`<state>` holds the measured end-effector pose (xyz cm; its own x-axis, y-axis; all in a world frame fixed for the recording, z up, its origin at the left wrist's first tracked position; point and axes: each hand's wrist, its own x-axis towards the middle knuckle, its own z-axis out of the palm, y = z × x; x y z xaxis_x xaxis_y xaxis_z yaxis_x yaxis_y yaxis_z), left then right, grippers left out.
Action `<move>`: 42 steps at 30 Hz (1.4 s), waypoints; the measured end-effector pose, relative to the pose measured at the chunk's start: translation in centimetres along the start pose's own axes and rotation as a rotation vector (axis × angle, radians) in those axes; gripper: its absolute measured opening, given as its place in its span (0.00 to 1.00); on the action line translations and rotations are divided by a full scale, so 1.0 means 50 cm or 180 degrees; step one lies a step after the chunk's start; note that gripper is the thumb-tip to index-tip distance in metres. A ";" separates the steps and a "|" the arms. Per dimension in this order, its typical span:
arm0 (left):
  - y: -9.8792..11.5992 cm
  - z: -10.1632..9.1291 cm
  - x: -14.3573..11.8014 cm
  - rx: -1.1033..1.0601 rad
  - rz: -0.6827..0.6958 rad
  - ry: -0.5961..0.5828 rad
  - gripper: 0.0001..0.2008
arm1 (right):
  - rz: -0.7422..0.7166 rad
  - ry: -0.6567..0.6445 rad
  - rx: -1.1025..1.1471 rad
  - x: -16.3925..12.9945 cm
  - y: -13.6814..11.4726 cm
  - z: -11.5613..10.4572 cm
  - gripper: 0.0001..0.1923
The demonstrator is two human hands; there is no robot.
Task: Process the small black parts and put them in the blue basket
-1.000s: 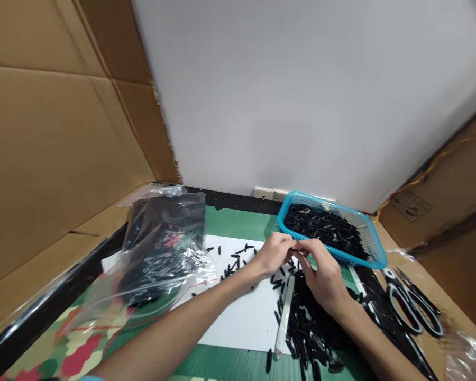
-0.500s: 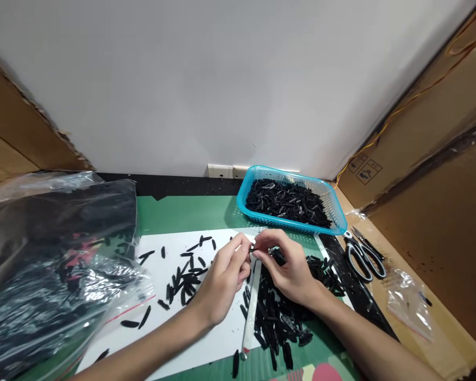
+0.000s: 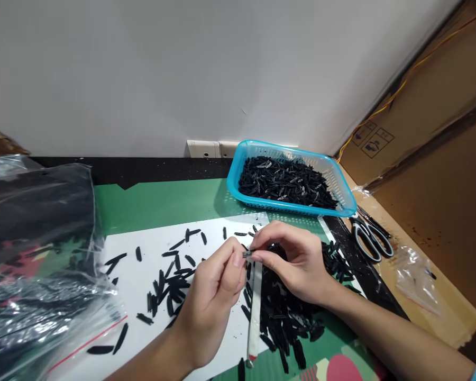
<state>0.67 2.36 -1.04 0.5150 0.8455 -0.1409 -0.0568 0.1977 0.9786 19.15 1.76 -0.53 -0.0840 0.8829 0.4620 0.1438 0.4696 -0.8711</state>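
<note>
Between my two hands is a small black strip (image 3: 247, 254), gripped at its left end by my left hand (image 3: 218, 296) and pinched at its right end by the thumb and forefinger of my right hand (image 3: 291, 262). What the black pieces are made of cannot be told. Below my hands, a white stick (image 3: 255, 312) with a red tip lies lengthwise. To its right is a dense pile of black strips (image 3: 287, 323), partly covered by my right hand. Loose black strips (image 3: 177, 286) are scattered on white paper (image 3: 130, 288) to the left.
A blue basket (image 3: 289, 207) full of black strips stands at the back. Scissors (image 3: 371, 241) and a small clear bag (image 3: 416, 278) lie at the right by a cardboard box (image 3: 432, 153). A large zip bag (image 3: 43, 211) fills the left side of the green mat (image 3: 162, 201).
The camera view has shifted closer and to the right. Both hands stay together at the small strip, which shows more clearly between the fingertips now.
</note>
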 end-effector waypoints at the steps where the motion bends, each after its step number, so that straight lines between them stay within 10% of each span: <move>1: -0.004 -0.001 -0.001 0.0024 0.0033 0.0030 0.21 | -0.0011 -0.0006 -0.0024 0.001 -0.001 -0.001 0.02; 42: 0.004 0.007 -0.004 -0.0422 0.0084 -0.0008 0.22 | 0.0122 0.0039 -0.0047 -0.002 -0.005 -0.008 0.02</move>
<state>0.89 2.06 -0.78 0.5140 0.8501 -0.1148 -0.1828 0.2393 0.9536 19.51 1.57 -0.26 -0.0659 0.9002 0.4304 0.1614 0.4353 -0.8857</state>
